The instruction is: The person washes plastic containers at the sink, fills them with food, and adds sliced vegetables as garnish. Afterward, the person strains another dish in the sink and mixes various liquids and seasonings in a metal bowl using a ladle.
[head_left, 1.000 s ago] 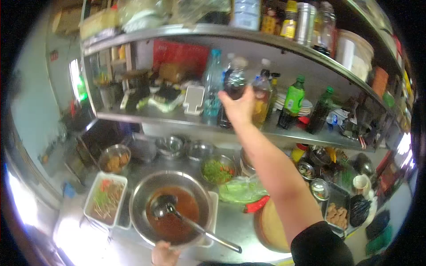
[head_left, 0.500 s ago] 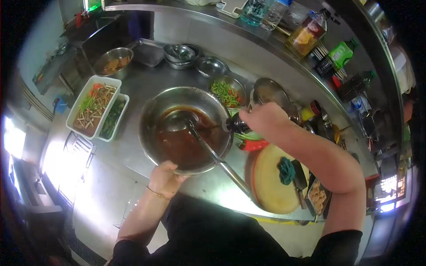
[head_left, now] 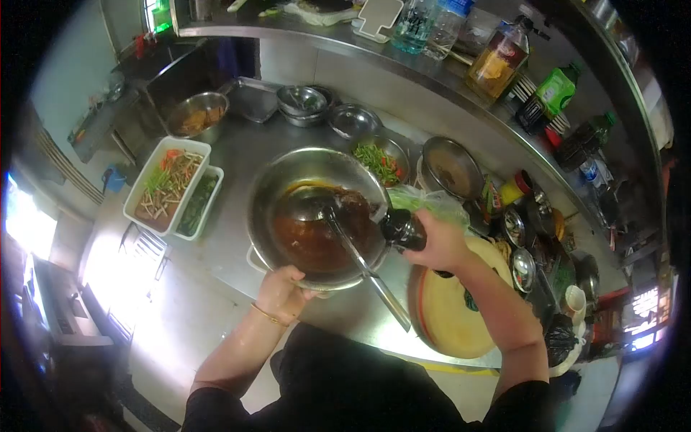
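Note:
A large steel bowl (head_left: pixel 270 241) of reddish-brown liquid stands on the steel counter, its near rim gripped by my left hand (head_left: pixel 283 291). Closed around a dark bottle (head_left: pixel 402 229) is my right hand (head_left: pixel 439 243). The bottle is tipped toward the bowl, its mouth over the right side, and dark liquid shows beneath it. A steel ladle (head_left: pixel 367 272) rests in the bowl, its handle sticking out over the near right rim.
White tubs of cut vegetables (head_left: pixel 169 187) stand left. Behind are small steel bowls (head_left: pixel 353 121) and a bowl of green and red peppers (head_left: pixel 378 160). A round chopping board (head_left: pixel 461 317) lies right. Above runs a shelf (head_left: pixel 345 50) with bottles.
My right hand first reached to a bottle on the shelf, then brought it down and tilted it over the bowl. The view has dropped toward the counter. My left hand stays at the rim.

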Demonstrator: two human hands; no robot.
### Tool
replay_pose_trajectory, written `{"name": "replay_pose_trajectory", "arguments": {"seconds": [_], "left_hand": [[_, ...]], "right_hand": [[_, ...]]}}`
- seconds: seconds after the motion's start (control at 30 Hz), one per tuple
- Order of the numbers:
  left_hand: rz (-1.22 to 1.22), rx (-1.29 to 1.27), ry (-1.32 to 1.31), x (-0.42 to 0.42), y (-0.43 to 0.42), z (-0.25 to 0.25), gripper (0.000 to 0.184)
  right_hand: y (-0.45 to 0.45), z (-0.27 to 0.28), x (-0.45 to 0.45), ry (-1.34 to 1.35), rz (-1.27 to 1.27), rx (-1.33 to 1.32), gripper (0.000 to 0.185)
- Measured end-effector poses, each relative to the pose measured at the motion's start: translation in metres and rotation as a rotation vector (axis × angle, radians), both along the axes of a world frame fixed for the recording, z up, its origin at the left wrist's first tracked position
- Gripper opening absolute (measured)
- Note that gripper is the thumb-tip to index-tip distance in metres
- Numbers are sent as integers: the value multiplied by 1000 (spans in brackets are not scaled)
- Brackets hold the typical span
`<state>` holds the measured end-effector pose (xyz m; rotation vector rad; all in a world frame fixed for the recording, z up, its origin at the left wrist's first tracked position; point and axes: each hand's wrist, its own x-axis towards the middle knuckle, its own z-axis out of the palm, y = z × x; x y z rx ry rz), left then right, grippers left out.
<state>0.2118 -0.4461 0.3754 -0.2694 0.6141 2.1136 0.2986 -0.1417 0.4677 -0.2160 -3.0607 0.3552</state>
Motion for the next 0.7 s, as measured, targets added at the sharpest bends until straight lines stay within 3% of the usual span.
{"name": "replay_pose_trajectory", "arguments": {"seconds": [0.2, 0.3, 0.5, 0.7], "left_hand": [[30, -104, -29, 0, 9, 10, 47], [-43, 62, -20, -4, 5, -2, 53], [25, -101, -4, -2, 14, 3, 47], [0, -116, -6, 3, 17, -2, 46]], "right_hand": [[0, 16, 1, -123, -11, 174, 57], [4, 14, 5, -29, -57, 92, 55], [-4, 29, 8, -156, 25, 427, 51], [-3, 28, -1, -304, 71, 511, 47]]}}
